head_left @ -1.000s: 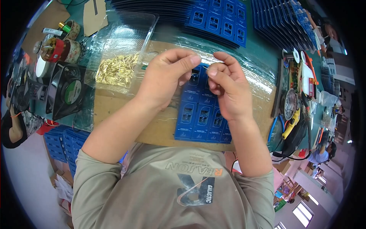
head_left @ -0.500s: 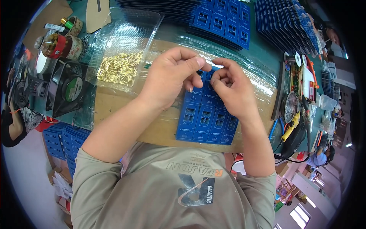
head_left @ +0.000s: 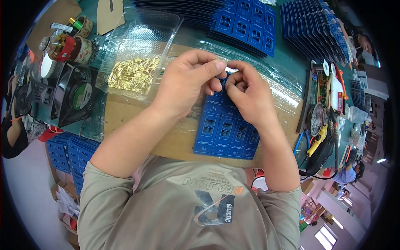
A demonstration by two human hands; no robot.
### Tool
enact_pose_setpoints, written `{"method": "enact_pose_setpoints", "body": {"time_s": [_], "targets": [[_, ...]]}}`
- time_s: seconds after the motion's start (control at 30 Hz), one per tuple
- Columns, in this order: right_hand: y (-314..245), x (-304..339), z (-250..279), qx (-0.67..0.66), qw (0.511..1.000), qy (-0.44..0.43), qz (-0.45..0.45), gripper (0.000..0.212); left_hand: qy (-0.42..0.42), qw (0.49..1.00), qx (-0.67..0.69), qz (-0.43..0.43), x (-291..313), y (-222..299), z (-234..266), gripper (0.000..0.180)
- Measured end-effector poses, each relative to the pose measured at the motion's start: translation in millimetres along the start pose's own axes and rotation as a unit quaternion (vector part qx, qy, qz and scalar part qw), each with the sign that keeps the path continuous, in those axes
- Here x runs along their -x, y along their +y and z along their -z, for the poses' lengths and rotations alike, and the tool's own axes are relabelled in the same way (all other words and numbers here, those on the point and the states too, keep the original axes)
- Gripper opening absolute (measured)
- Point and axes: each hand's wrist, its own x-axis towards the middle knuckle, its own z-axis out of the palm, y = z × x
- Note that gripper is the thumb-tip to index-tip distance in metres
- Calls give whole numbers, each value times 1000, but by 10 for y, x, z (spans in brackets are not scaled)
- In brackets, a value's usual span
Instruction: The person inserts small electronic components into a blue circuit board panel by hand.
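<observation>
A blue panel of circuit boards lies on the brown work mat in front of me. Above its far part, my left hand is closed, thumb and forefinger pinched together; whatever sits in the pinch is too small to make out. Close beside it, my right hand is closed with bent fingers, its forefinger reaching to the left fingertips. Its grip is hidden too. Left of my hands, a clear plastic tray contains a heap of small brass-coloured pins.
Stacks of blue circuit panels stand at the back, with more upright panels at the far right. A black fan and a jar stand on the left. Yellow-handled pliers lie among tools on the right.
My right hand has moved slightly left, so its forefinger now meets the left hand's fingertips. The left hand stays nearly in place, still pinched.
</observation>
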Motion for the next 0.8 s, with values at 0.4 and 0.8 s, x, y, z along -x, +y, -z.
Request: {"method": "enact_pose_setpoints", "body": {"time_s": [0.4, 0.8], "targets": [[-126, 25, -61, 75, 996, 22, 38, 34, -1, 1000, 2, 23, 1, 5, -3, 16], [-99, 43, -111, 136, 984, 52, 106, 25, -11, 1000, -8, 9, -8, -31, 13, 17]]}}
